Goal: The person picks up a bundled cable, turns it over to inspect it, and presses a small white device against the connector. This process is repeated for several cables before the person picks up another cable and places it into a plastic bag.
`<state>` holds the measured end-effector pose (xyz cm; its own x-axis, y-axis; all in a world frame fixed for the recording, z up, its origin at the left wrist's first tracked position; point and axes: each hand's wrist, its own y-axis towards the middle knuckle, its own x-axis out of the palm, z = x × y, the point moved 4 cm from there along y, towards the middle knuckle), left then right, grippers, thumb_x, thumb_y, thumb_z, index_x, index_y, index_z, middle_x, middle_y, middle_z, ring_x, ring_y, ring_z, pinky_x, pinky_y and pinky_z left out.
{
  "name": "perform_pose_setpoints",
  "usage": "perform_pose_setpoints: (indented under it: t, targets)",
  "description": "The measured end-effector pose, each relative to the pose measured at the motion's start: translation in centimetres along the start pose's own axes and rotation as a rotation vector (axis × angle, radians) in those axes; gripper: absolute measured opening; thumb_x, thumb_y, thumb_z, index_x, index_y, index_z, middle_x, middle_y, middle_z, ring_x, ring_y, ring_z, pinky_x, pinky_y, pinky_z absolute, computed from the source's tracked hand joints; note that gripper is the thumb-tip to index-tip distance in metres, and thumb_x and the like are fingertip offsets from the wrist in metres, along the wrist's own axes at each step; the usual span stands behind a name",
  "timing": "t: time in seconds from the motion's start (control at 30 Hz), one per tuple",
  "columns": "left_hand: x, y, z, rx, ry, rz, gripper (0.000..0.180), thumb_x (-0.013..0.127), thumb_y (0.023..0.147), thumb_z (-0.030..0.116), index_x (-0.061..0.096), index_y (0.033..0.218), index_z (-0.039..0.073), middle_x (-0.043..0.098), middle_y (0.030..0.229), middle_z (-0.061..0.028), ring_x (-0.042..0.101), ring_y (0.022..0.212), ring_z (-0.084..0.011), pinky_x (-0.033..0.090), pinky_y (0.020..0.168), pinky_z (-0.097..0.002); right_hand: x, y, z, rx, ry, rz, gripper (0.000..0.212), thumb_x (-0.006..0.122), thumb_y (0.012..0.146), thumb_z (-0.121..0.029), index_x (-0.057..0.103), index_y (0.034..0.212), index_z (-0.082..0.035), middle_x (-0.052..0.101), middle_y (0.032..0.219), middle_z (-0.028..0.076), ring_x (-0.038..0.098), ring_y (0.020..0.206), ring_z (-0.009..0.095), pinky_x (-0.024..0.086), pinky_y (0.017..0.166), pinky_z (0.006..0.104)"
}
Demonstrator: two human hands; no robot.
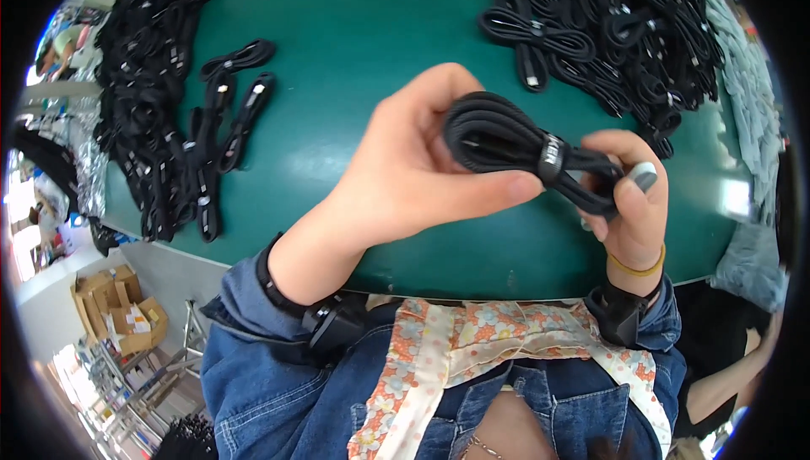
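Observation:
A coiled black braided cable (494, 133), bound near its middle by a dark strap with pale lettering, is held up above the green table. My left hand (413, 161) is closed round its larger loop, the thumb lying along the lower side toward the strap. At the other end, my right hand (634, 194) pinches the narrower loops between thumb and fingers. A grey-and-white piece (644, 175) shows at the right fingertips; whether it is a nail or a connector, I cannot tell.
Bundled black cables pile up along the left edge (148, 80) and at the far right (624, 26) of the green table (329, 55). A few separate bundles (246, 118) lie beside the left pile. Cardboard boxes (126, 312) stand at lower left. Another person's arm (730, 380) shows at lower right.

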<state>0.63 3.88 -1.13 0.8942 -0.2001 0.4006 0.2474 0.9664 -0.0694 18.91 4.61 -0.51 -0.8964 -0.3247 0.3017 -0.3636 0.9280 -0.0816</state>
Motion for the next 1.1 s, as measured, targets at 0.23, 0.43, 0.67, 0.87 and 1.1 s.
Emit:
perform_pose_setpoints:
  t: [0.23, 0.43, 0.67, 0.87, 1.1]
  targets:
    - [-3.9, -1.3, 2.4, 0.089, 1.132, -0.223, 0.048, 0.073, 0.058, 0.015, 0.048, 0.096, -0.002, 0.054, 0.088, -0.0111, 0.052, 0.087, -0.0199, 0.041, 0.076, -0.0275, -0.1, 0.5, 1.8, 0.410, -0.253, -0.202, 0.026, 0.055, 0.070, -0.011, 0.050, 0.088, 0.006, 0.049, 0.056, 0.003, 0.036, 0.037, 0.003, 0.025, 0.032, 0.0156]
    - [-11.4, -4.0, 4.6, 0.077, 1.730, 0.402, 0.042, 0.068, 0.063, 0.019, 0.049, 0.095, 0.000, 0.053, 0.089, -0.0128, 0.052, 0.085, -0.0266, 0.041, 0.075, -0.0343, -0.8, 1.2, 1.7, 0.333, -0.459, -0.194, 0.024, 0.050, 0.073, -0.013, 0.051, 0.088, 0.005, 0.051, 0.061, 0.004, 0.033, 0.037, 0.002, 0.023, 0.032, 0.0164]
    - [-14.1, -3.2, 4.1, -0.024, 1.975, 0.526, 0.034, 0.062, 0.066, 0.010, 0.050, 0.095, 0.001, 0.053, 0.085, -0.0126, 0.053, 0.080, -0.0270, 0.043, 0.069, -0.0315, -2.9, 2.4, -1.7, -0.190, 0.228, 0.176, 0.026, 0.045, 0.077, -0.010, 0.048, 0.099, 0.003, 0.055, 0.079, 0.010, 0.037, 0.046, 0.002, 0.030, 0.042, 0.0172]
    - [-8.5, -1.2, 4.5, 0.235, 1.385, 0.272, 0.034, 0.060, 0.066, 0.002, 0.047, 0.097, -0.001, 0.054, 0.088, -0.0113, 0.055, 0.082, -0.0199, 0.044, 0.072, -0.0271, -2.1, 1.9, 0.6, -0.050, -0.169, 0.075, 0.037, 0.047, 0.077, -0.014, 0.042, 0.110, 0.003, 0.053, 0.097, 0.013, 0.033, 0.044, 0.002, 0.028, 0.043, 0.0146]
    - [0.3, 0.1, 2.1, 0.357, 0.166, -0.034, 0.040, 0.060, 0.062, -0.009, 0.044, 0.098, -0.001, 0.051, 0.098, -0.0150, 0.053, 0.089, -0.0180, 0.043, 0.078, -0.0280, -0.3, 0.5, 0.3, -0.303, -0.235, -0.092, 0.054, 0.059, 0.065, 0.003, 0.038, 0.114, 0.004, 0.052, 0.097, 0.011, 0.043, 0.059, 0.002, 0.032, 0.049, 0.0127]
